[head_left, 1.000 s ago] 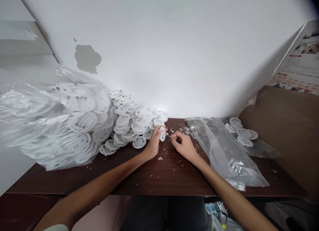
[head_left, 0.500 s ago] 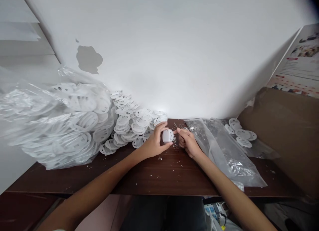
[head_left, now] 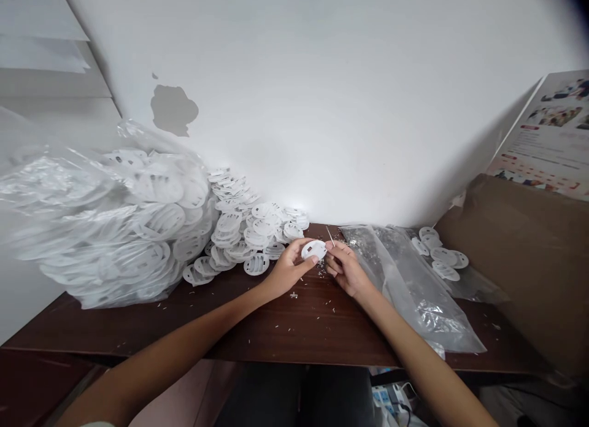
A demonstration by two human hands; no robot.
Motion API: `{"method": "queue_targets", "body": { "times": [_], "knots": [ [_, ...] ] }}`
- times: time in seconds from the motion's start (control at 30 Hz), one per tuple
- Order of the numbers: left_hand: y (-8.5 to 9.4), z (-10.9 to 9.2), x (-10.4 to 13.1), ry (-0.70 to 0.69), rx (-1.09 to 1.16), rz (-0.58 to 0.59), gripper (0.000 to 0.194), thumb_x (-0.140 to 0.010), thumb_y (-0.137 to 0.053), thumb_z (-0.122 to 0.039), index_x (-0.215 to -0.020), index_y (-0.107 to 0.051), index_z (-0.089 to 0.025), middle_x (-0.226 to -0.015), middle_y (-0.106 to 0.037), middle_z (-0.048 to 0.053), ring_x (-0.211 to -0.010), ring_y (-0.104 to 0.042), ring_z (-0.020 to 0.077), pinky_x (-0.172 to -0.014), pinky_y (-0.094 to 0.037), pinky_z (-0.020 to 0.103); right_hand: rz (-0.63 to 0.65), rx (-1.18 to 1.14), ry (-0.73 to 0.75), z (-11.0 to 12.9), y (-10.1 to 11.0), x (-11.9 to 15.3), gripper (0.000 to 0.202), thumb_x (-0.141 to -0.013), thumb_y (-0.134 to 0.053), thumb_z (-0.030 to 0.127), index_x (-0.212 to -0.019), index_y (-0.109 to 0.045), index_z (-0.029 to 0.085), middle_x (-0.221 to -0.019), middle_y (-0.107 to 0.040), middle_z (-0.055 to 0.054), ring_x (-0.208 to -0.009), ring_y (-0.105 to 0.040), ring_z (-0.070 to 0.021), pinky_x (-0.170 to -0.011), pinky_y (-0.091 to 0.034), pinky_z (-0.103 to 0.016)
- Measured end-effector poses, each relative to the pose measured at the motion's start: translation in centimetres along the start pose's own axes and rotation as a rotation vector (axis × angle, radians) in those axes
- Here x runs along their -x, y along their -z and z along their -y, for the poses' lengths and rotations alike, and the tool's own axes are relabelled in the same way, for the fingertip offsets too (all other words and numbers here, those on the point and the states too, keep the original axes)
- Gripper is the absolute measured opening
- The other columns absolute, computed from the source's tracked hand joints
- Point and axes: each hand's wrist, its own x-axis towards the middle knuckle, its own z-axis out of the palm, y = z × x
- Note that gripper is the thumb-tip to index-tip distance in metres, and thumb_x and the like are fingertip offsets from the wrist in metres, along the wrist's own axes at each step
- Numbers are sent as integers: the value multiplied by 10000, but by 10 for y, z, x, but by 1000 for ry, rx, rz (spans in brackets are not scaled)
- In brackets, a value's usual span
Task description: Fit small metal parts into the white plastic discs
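My left hand point(head_left: 291, 266) grips a round white plastic disc point(head_left: 313, 250) with slots in it, thumb on the near face and fingers behind the rim. At the disc's right edge, my right hand point(head_left: 346, 267) is closed, pinching a thin metal pin-like tool point(head_left: 330, 235) that points upward. The right fingertips are at or very near the disc; whether they touch it I cannot tell. Beneath the hands, small metal bits point(head_left: 321, 269) lie scattered on the dark wooden table point(head_left: 276, 341).
Left of the hands are a pile of similar slotted discs point(head_left: 257, 230) and a clear bag point(head_left: 138, 243) full of them. On the right lie a plastic bag point(head_left: 414, 292) with small metal pieces, several loose discs point(head_left: 444, 255) and a cardboard box point(head_left: 515, 273). A white wall stands behind.
The disc in my left hand has turned from side-on to a flatter, tilted pose. My right hand has come closer to its right edge, and the thin tool still points up.
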Motion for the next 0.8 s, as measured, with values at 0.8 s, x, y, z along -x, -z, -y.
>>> {"method": "queue_targets", "body": {
  "times": [0.8],
  "knots": [
    [1,12,-1,250,264,-306,604,-770,-851,-335,-1319,-607,-273,-1091,-704,40,-941,-658,181,-775,-519,296,-176,219,206,1,1,-1,524,-939,-547,715,-871,-687,216,-870,-677,-59,-662,-625,-162,-686,-554,-325]
  ]
}}
